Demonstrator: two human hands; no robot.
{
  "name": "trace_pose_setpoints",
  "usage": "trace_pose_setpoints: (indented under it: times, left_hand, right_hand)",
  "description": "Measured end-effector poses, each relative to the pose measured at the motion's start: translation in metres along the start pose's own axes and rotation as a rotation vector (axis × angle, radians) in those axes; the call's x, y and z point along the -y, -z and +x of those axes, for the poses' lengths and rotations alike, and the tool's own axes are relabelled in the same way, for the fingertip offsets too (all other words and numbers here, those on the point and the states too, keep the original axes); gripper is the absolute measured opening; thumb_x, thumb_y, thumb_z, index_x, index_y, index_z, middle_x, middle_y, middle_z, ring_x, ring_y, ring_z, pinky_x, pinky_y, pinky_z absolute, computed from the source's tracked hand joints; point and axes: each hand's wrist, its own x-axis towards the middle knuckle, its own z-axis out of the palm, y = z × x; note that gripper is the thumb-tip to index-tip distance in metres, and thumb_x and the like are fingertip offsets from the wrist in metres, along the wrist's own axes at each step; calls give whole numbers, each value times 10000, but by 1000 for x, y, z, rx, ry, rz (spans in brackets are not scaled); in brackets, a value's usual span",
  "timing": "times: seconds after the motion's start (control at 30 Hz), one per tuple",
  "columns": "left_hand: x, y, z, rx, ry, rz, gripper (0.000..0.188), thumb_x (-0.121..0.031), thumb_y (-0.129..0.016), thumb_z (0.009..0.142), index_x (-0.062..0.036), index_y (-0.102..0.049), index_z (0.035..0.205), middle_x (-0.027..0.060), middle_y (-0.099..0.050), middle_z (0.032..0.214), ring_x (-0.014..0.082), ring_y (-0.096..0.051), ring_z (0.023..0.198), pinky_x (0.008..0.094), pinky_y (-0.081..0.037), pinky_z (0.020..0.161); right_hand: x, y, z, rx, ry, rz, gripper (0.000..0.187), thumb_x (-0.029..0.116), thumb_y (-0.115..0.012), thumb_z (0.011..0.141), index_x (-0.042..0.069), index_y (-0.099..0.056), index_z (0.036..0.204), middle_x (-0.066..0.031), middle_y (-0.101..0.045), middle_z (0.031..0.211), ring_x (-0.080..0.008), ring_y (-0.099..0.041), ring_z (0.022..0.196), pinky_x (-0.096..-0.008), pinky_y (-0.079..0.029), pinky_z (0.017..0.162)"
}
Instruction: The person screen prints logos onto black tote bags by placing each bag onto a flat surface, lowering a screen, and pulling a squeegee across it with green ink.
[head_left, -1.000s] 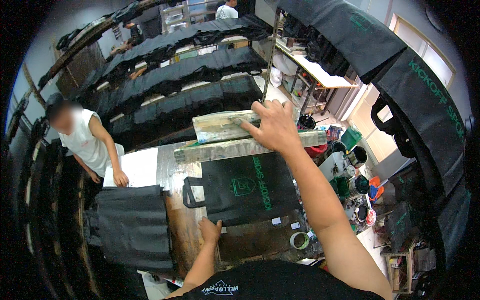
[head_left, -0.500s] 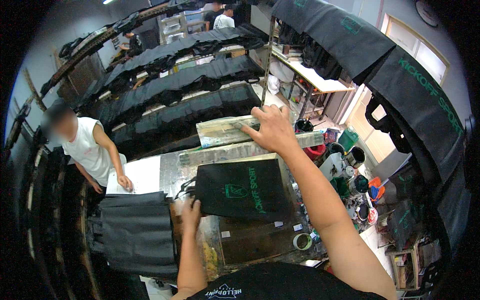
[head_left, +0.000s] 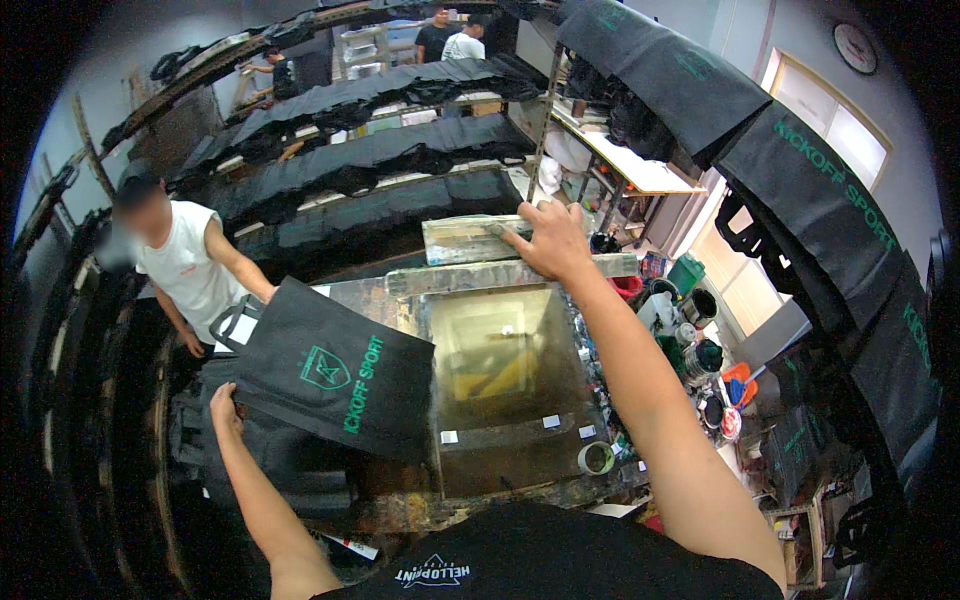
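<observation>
In the head view, the left hand [head_left: 224, 404] pinches the corner of a black bag [head_left: 340, 378] at centre left; its fingers are partly hidden. The right hand [head_left: 549, 242], fingers spread, presses on the wooden frame [head_left: 470, 240] at upper centre.

black bag [head_left: 340, 375] with green print, white shirt [head_left: 185, 265]

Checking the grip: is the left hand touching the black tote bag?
Touching. The head view shows the left hand pinching the lower corner of the black tote bag, lifting it.
</observation>
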Motion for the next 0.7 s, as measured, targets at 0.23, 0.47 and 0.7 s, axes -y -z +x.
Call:
trace_pose_setpoints:
  times: [0.23,0.47,0.7]
  left_hand:
    - [21,-93,-155,-402,-782,293,418,-249,-607,1026,18,-547,1341,214,-593,1180,327,-580,1063,447,-478,910]
    - [139,-169,-399,957,-391,452,374,-409,-707,932,-64,-770,1061,156,-747,1006,310,-717,942,414,-553,821]
    - [147,-135,-360,583,-786,568,153,-238,-735,874,-87,-748,894,134,-709,868,361,-664,825,458,-519,734]
  right_hand:
    - [-17,-3,-9,36,-35,-52,527,621,-568,919,122,-666,1054,-140,-662,989,-322,-613,1033,-518,-363,958]
    - [-1,-2,-3,23,-15,-9,469,549,-624,897,113,-674,1062,-137,-664,984,-321,-596,1043,-481,-371,907]
    - [-4,-10,1,47,-12,17,508,606,-579,913,123,-653,1048,-150,-665,1003,-320,-597,1069,-504,-347,959]
